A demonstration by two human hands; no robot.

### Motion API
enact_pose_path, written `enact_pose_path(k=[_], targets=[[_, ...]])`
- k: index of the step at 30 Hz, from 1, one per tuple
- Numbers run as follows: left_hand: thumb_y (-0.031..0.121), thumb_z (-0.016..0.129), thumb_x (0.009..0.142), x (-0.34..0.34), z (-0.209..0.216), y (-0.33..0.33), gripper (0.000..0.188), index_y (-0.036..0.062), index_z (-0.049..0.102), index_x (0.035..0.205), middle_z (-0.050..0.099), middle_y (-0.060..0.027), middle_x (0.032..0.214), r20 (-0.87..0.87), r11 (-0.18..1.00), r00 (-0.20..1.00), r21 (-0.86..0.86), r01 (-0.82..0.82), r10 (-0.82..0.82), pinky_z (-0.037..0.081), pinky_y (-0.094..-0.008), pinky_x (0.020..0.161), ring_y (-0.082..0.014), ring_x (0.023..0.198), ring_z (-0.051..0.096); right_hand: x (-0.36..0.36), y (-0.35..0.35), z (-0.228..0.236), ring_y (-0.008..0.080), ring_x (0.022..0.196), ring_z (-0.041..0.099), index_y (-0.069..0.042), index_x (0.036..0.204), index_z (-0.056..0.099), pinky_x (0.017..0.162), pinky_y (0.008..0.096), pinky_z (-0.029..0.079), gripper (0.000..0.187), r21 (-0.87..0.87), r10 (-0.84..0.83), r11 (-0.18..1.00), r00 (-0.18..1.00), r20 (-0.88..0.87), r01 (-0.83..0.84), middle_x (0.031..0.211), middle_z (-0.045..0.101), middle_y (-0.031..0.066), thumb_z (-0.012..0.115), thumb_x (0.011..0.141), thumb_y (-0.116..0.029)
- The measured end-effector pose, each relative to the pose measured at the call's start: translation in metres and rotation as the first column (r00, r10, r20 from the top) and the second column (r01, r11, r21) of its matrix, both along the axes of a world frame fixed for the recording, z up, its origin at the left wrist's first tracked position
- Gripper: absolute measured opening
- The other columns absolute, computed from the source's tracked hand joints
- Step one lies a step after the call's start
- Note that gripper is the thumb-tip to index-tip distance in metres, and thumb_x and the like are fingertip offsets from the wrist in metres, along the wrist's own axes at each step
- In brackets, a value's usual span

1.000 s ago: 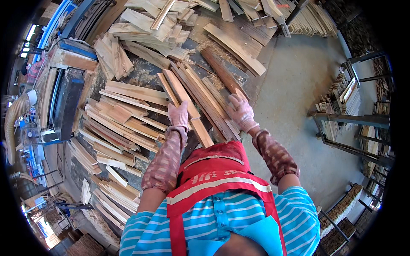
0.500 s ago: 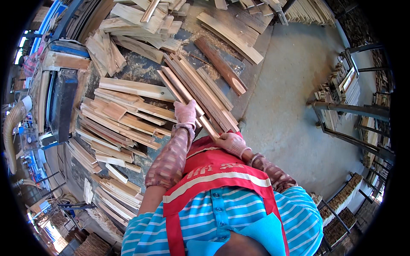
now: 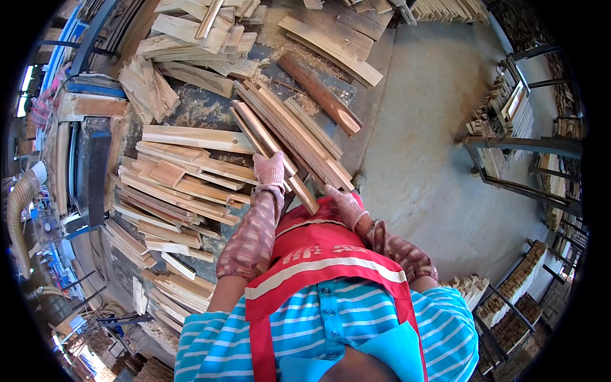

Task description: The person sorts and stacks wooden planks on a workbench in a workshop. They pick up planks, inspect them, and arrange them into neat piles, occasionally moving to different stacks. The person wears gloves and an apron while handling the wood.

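Note:
My left hand (image 3: 270, 170), in a pink knit glove, is closed around a long pale wooden strip (image 3: 304, 194). That strip slants from the far left toward my red apron (image 3: 331, 245), its near end free. My right hand (image 3: 345, 205), gloved the same way, is beside the near ends of a bundle of wooden strips (image 3: 299, 130). Its fingers reach out toward those ends and its palm side is hidden; it looks open, and whether it touches the wood I cannot tell.
Stacked boards (image 3: 184, 184) fan out on my left. A dark brown board (image 3: 321, 95) lies beyond the bundle among sawdust, with heaped offcuts (image 3: 197, 44) farther back. A machine with a ribbed hose (image 3: 22, 204) stands far left. Metal racks (image 3: 522, 146) hold wood on the right.
My right hand has let go of the strip's near end and shifted slightly right. The strip's near end now sits lower and farther left, still in my left hand. The view has shifted slightly.

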State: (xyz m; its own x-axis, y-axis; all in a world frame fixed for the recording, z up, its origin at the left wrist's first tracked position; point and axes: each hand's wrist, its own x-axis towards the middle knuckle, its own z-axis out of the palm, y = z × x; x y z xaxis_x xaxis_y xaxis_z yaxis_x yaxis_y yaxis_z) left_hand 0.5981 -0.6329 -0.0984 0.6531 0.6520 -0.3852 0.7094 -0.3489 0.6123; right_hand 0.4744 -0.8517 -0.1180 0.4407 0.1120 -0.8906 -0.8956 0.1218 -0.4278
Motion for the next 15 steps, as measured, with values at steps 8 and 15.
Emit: enact_pose_path(k=[8,15], targets=[[0.024,0.071,0.074,-0.010,0.012,0.010,0.055,-0.0125,0.058,0.113,0.067,-0.0313,0.104,-0.018,1.000,1.000,-0.015,-0.001,0.001,0.050,-0.0452,0.092,-0.0446,0.100,0.066,-0.016,0.001,-0.037,0.0221,0.096,0.059,-0.005,0.118,0.063,0.085,0.0401,0.046,0.042,0.267,-0.232,0.933,0.970,-0.070,0.242,0.108,0.064,0.0087,0.070,0.094,-0.039],[0.023,0.078,0.074,-0.015,-0.006,0.016,0.060,-0.0135,0.057,0.117,0.068,-0.0296,0.108,0.156,0.989,0.988,-0.149,0.004,0.020,0.050,-0.0425,0.093,-0.0411,0.102,0.066,-0.009,0.001,0.035,0.0146,0.072,0.057,-0.001,0.105,0.069,0.061,0.0317,0.044,0.047,-0.026,-0.167,0.984,0.966,0.197,0.176,0.082,0.062,0.0029,0.070,0.093,-0.047]])
